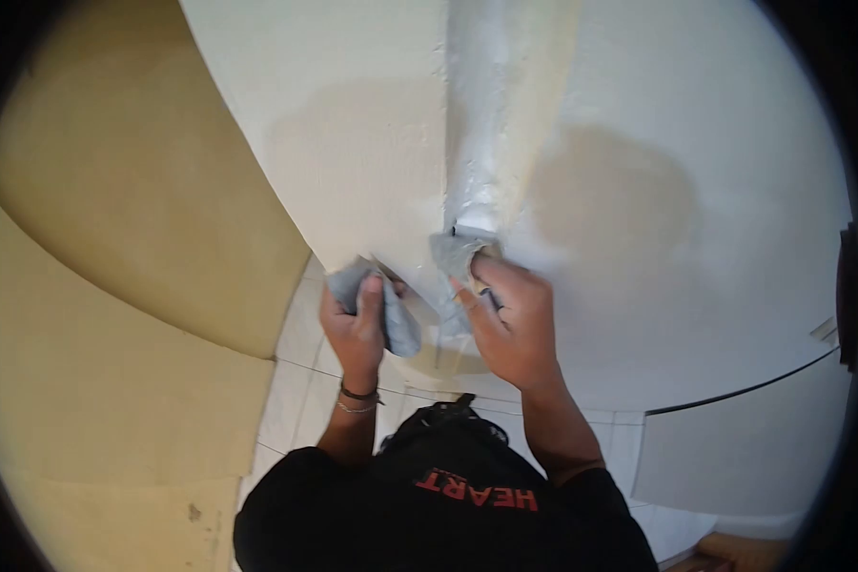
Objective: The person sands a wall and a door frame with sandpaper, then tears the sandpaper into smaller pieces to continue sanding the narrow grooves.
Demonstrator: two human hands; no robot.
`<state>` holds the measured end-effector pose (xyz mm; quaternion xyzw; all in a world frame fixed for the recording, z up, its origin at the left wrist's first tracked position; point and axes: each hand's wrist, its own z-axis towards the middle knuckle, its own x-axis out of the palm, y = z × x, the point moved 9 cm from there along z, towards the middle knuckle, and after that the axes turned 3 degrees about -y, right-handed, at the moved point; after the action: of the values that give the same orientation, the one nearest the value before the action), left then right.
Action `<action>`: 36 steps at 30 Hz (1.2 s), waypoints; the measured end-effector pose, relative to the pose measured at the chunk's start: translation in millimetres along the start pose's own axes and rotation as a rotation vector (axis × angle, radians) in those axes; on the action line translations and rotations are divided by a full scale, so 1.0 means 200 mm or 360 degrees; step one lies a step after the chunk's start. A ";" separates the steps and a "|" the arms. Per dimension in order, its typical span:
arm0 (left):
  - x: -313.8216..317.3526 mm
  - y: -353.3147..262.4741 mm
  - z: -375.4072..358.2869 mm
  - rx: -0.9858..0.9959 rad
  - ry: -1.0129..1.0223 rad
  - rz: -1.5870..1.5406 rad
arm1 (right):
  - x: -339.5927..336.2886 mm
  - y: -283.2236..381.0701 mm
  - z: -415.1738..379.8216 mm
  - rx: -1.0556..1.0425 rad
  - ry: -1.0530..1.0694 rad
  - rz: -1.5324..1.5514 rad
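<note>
My left hand (355,319) is closed around a folded grey rag (402,329), its thumb lying over the cloth. A thin tan edge sticks up from that bundle; what it belongs to cannot be made out. My right hand (520,319) grips a second crumpled grey rag (456,255) at the lower end of a glossy grey strip (475,124) on the wall corner. Some of the right fingers are hidden behind the cloth. The rag in my left hand is held a little away from the strip, to its left.
Pale wall faces (353,133) meet at the strip, with a yellowish band (536,95) beside it. A tan wall (133,172) stands at the left. White floor tiles (296,410) lie below, and a dark object (847,296) is at the far right.
</note>
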<state>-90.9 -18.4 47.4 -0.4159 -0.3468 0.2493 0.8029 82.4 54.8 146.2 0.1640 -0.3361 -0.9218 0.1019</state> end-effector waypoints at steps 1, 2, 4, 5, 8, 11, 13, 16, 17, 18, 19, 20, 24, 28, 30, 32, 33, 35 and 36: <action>0.00 -0.01 0.02 -0.0011 -0.0040 -0.0032 | 0.02 -0.04 -0.01 0.0052 0.0143 0.0023; -0.03 -0.05 0.02 0.0004 -0.0003 -0.0051 | 0.06 0.00 -0.02 0.0032 0.0186 -0.0038; -0.17 -0.09 0.07 0.0019 0.0039 -0.0138 | 0.21 0.11 0.01 0.0219 0.0229 -0.0008; -0.23 -0.08 0.08 0.0013 0.0008 -0.0158 | 0.28 0.10 0.01 0.0429 0.0221 0.0055; -0.26 -0.07 0.13 0.0073 -0.0031 -0.0097 | 0.34 0.07 0.01 0.0344 0.0094 0.0025; -0.22 -0.01 0.11 0.0005 -0.0008 -0.0168 | 0.34 0.07 0.03 0.0060 0.0152 -0.0127; -0.20 0.01 0.10 0.0012 0.0034 -0.0112 | 0.30 0.06 0.05 0.0336 0.0125 0.0066; -0.21 -0.03 0.09 0.0094 0.0028 -0.0126 | 0.35 0.06 0.01 0.0489 0.0107 0.0104; -0.23 -0.02 0.10 0.0096 0.0027 -0.0129 | 0.38 0.03 -0.02 0.0497 0.0143 0.0139; -0.25 -0.03 0.10 0.0232 -0.0044 0.0000 | 0.47 0.03 0.00 0.0343 0.0338 0.0110; -0.26 -0.05 0.09 0.0367 -0.0118 0.0124 | 0.48 -0.02 -0.03 0.0508 0.0436 0.0045; -0.27 -0.04 0.08 0.0365 -0.0125 0.0108 | 0.44 0.00 -0.04 0.0535 0.0283 0.0126; -0.29 -0.02 0.07 0.0191 -0.0116 -0.0089 | 0.43 0.01 -0.05 0.0855 0.0109 0.0438; -0.32 0.02 0.06 0.0196 -0.0120 0.0086 | 0.51 0.00 -0.04 0.0358 0.0204 0.0194; -0.30 0.03 0.05 0.0151 -0.0100 -0.0012 | 0.46 0.03 0.00 0.0635 0.0177 0.0485; -0.30 0.04 0.06 0.0107 -0.0068 -0.0094 | 0.48 0.00 -0.03 0.0918 0.0130 0.0792; -0.32 0.05 0.06 0.0169 -0.0103 0.0020 | 0.51 -0.06 -0.05 0.0920 0.0129 0.0793; -0.32 0.05 0.06 0.0229 -0.0153 0.0118 | 0.59 -0.08 -0.05 0.0524 0.0360 0.0498; -0.32 0.04 0.06 0.0240 -0.0179 0.0067 | 0.57 -0.02 -0.03 0.0662 0.0270 0.0701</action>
<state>-141.1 -52.4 23.0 -0.3467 -0.3627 0.3145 0.8058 -21.3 20.3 113.8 0.1810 -0.5352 -0.7720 0.2912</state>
